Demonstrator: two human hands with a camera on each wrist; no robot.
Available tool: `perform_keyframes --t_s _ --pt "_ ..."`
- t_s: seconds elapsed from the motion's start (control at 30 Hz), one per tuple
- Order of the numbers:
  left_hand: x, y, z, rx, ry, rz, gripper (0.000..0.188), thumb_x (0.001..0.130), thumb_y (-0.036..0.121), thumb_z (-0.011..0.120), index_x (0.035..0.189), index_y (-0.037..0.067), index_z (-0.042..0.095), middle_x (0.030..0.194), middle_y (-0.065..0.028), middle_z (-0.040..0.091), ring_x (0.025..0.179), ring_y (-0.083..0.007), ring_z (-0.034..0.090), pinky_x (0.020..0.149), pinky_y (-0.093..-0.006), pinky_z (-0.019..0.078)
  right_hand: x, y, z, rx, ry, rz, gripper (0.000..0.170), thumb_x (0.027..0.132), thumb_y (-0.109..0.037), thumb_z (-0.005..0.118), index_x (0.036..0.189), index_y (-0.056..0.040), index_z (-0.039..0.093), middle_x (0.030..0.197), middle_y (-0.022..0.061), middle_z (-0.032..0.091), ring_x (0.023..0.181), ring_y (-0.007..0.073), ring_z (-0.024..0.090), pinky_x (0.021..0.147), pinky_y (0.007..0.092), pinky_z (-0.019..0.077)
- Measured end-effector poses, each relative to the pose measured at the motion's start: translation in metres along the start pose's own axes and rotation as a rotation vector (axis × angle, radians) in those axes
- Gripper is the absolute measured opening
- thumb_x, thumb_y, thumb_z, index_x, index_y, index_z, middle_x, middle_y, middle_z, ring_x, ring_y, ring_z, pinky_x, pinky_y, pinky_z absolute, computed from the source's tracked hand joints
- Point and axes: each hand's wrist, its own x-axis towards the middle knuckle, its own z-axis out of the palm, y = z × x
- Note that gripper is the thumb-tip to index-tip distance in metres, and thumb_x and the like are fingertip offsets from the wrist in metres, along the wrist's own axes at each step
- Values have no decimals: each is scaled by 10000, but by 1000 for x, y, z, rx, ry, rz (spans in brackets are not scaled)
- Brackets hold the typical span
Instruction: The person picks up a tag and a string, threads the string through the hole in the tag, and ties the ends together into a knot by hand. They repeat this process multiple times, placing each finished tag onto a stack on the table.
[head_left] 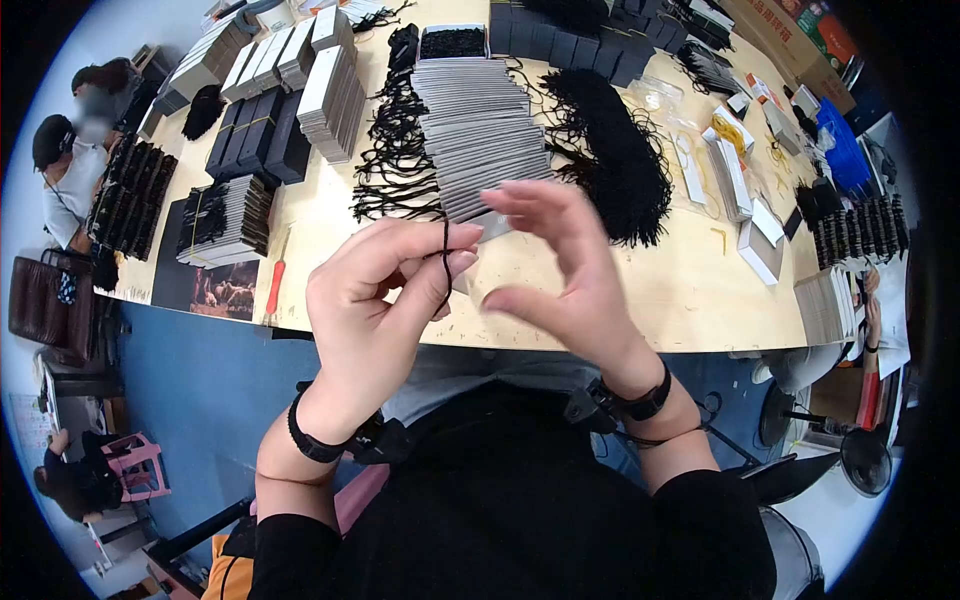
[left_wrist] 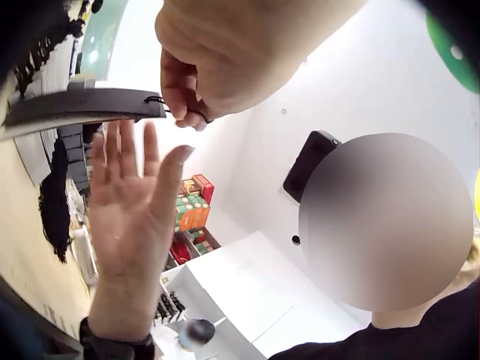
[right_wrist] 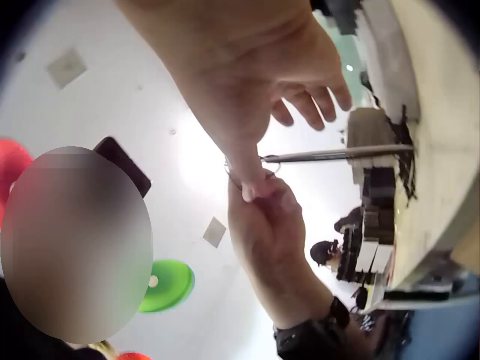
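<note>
My left hand (head_left: 385, 275) pinches a black cord (head_left: 446, 258) between thumb and fingertips, above the front of the table. In the left wrist view the cord joins the end of a long, thin, dark flat piece (left_wrist: 94, 105), which extends away from the fingers. Just right of the cord, my right hand (head_left: 570, 275) has its fingers spread and thumb apart, holding nothing. Its open palm also shows in the left wrist view. Behind both hands lies a long overlapping row of grey flat pieces (head_left: 480, 125), with black cords (head_left: 395, 165) trailing off its left side.
A heap of black cords (head_left: 610, 160) lies right of the row on the wooden table (head_left: 690, 310). Boxes and stacked pieces (head_left: 333, 105) stand at the left. A red-handled tool (head_left: 276, 285) lies near the front edge. Other people sit at the far left.
</note>
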Motion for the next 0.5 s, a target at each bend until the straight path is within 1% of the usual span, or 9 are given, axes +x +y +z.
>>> perform_keyframes --t_s 0.03,0.13,0.2,0.23,0.3,0.33,0.37,0.43,0.5 --pt "1 0 1 -3 -10 -3 184 758 -79 575 906 9 641 760 -21 559 593 -36 505 486 -161 406 -3 1 11 111 -95 87 584 722 -150 709 1196 -34 389 1174 117 462 1141 190 427 954 321 335" --pt "7 9 -2 82 -89 45 134 778 -76 545 896 -43 601 846 -82 584 626 -64 509 543 -170 418 -13 24 25 454 -181 195 469 762 -176 673 1139 -22 438 1041 87 530 997 150 507 853 281 401" --pt "22 15 -18 423 -153 333 129 756 -79 557 870 -38 603 827 -73 586 698 -83 529 597 -185 410 -12 20 15 596 -345 531 341 804 -210 626 1050 -15 492 838 43 564 788 113 540 700 252 434" --pt "29 20 -27 604 -170 463 124 751 -80 559 858 -37 603 820 -71 587 712 -89 534 604 -187 405 -13 18 15 602 -340 533 341 804 -210 626 1050 -15 492 838 43 564 788 113 540 700 252 434" --pt "38 30 -35 563 -238 421 108 744 -78 567 837 -36 602 797 -71 584 719 -96 540 587 -183 403 -13 12 14 224 -280 386 246 823 -126 595 1019 7 527 846 22 609 790 74 570 713 209 451" --pt "37 38 -36 496 -283 290 98 763 -62 560 852 -43 596 818 -82 578 726 -107 543 577 -190 417 -12 6 13 159 -275 370 245 834 -127 574 1027 14 518 859 57 611 790 93 579 717 217 443" --pt "36 39 -35 498 -286 293 98 763 -62 560 852 -43 596 818 -82 578 726 -107 543 577 -190 417 -11 8 14 159 -272 367 245 834 -127 574 1027 14 518 859 57 611 790 93 579 717 217 443" --pt "35 38 -33 325 -217 268 92 788 -40 543 868 -51 587 850 -100 572 733 -114 546 569 -196 435 -10 14 19 -19 -108 94 194 823 -162 564 949 -20 520 691 93 548 603 155 549 571 287 425" --pt "35 33 -34 288 -224 303 105 816 -16 525 899 -51 579 879 -112 571 735 -117 547 577 -200 446 -7 16 14 -65 -166 108 171 828 -149 549 937 -20 523 692 94 560 617 164 565 574 290 430"
